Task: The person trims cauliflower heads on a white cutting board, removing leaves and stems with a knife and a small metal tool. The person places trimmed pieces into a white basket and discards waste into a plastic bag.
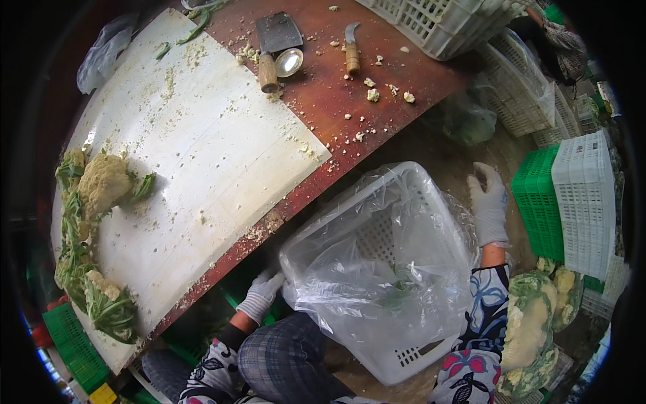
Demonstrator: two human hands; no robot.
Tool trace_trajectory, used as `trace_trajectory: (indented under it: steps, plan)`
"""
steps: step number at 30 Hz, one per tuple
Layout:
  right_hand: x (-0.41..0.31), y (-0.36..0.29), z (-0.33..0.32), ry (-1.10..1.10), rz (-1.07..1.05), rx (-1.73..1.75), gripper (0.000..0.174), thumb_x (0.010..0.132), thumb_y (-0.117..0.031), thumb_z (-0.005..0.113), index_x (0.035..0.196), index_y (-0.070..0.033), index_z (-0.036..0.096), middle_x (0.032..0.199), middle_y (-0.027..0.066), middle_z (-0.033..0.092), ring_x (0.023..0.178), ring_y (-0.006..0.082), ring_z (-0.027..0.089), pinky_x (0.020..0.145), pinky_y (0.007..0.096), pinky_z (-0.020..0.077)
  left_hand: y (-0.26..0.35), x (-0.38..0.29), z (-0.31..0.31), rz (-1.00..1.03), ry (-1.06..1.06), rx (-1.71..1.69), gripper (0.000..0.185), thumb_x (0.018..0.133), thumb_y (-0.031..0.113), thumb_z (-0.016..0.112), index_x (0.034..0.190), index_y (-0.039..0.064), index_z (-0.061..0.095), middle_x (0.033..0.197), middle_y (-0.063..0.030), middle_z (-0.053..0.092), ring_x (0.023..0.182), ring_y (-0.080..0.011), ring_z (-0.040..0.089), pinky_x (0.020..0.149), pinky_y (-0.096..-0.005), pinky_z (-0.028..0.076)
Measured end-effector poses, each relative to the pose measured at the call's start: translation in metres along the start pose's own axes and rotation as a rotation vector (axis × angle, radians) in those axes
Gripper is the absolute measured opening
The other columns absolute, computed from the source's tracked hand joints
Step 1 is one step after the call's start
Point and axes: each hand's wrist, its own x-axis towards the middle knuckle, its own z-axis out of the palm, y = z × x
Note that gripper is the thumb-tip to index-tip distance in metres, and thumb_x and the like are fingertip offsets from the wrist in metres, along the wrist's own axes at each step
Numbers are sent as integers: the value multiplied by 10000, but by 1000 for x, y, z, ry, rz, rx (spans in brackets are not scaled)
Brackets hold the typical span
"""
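Note:
Before me a white plastic crate (411,371) stands tilted below the table edge, lined with a clear plastic bag (348,293). A few green leaf scraps (399,285) show in the bag. My left hand (263,294), in a white knitted glove, is at the crate's left side; its fingertips are blurred, and whether they grip the rim is unclear. To the right of the crate, my right hand (489,202) is raised in a similar glove. Its thumb and fingers are apart and curved, with nothing seen between them.
Cauliflower heads (105,184) and leaves line the far left of a white board (202,151) on the red table (323,91). A cleaver (279,33), a metal spoon (289,62) and a hooked knife (352,50) lie there. Green crates (537,202) and bagged cauliflower (527,323) stand right.

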Motion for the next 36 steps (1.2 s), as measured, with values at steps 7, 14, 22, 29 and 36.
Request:
trace_trajectory:
  steps: [7, 14, 22, 29, 36]
  plan:
    - [-164, -67, 28, -1036, -121, -508, 495, 890, -483, 574, 1210, -112, 639, 1182, 109, 679, 1082, 315, 638, 990, 504, 397, 159, -86, -11, 841, 75, 815, 445, 909, 316, 610, 1263, 48, 576, 1192, -184, 626, 1111, -378, 601, 941, -454, 480]
    - [-319, -77, -60, -962, 170, -420, 543, 869, -452, 613, 1267, -83, 586, 1212, 189, 626, 1145, 353, 578, 976, 449, 432, 171, -70, 101, 566, -675, 1291, 918, 786, 665, 655, 1461, 91, 414, 1451, -237, 445, 1310, -398, 466, 1079, -438, 387]
    - [-409, -24, -65, -492, 378, -39, 563, 831, -293, 685, 1330, -76, 537, 1206, 226, 586, 1143, 401, 558, 949, 475, 458, 108, -111, 135, 455, -1104, 1681, 702, 756, 417, 729, 1374, 134, 550, 1267, -168, 637, 1176, -378, 595, 1002, -445, 446]
    - [-377, -39, -63, -846, 472, -418, 608, 824, -414, 650, 1334, -98, 551, 1288, 204, 572, 1185, 362, 556, 1010, 426, 438, 54, -144, 144, 817, -1238, 1799, 323, 770, 244, 654, 1041, 92, 744, 1069, -145, 707, 997, -338, 676, 846, -418, 523]
    - [-434, -55, -26, -881, 76, -392, 571, 836, -459, 617, 1342, -201, 560, 1303, 110, 580, 1243, 313, 504, 1016, 490, 361, 51, -148, 163, 672, -1257, 1989, 408, 858, 301, 604, 1198, 88, 682, 1243, -156, 656, 1118, -313, 632, 960, -375, 481]
